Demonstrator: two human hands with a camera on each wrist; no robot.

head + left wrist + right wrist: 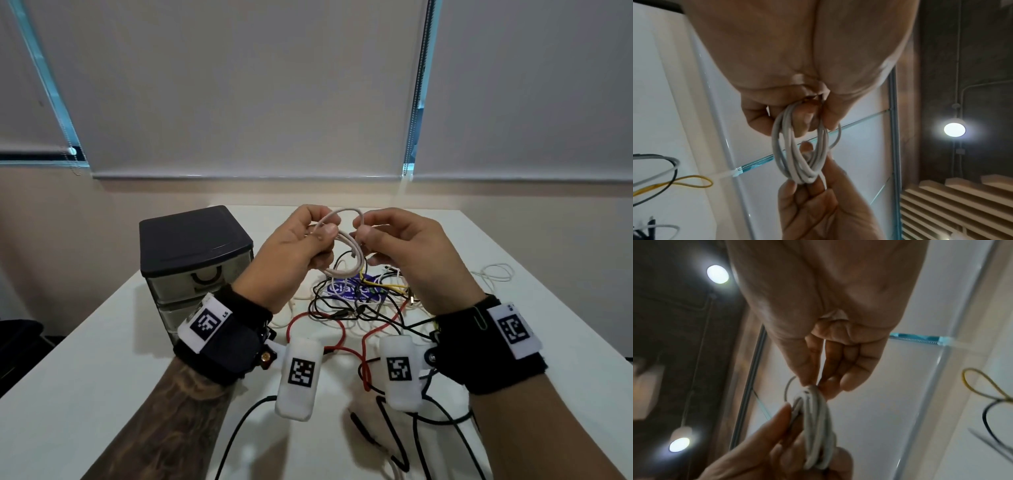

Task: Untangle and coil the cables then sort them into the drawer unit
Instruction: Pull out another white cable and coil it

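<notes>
White coiled cable [342, 246], both hands raised, left hand [291, 250] gripping, right hand [404, 253] pinching

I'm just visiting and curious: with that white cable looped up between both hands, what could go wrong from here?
The white cable is a loose, untied coil pinched by the left hand and right hand; if either lets go, the loops might spring open. It hangs just above the tangled pile, so a dangling end may snag. The drawer unit looks closed, so one hand must probably let go.

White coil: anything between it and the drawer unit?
Open air between the white coil, held up by the left hand and right hand, and the drawer unit to the left. But its drawers look shut, so one needs opening first.
</notes>
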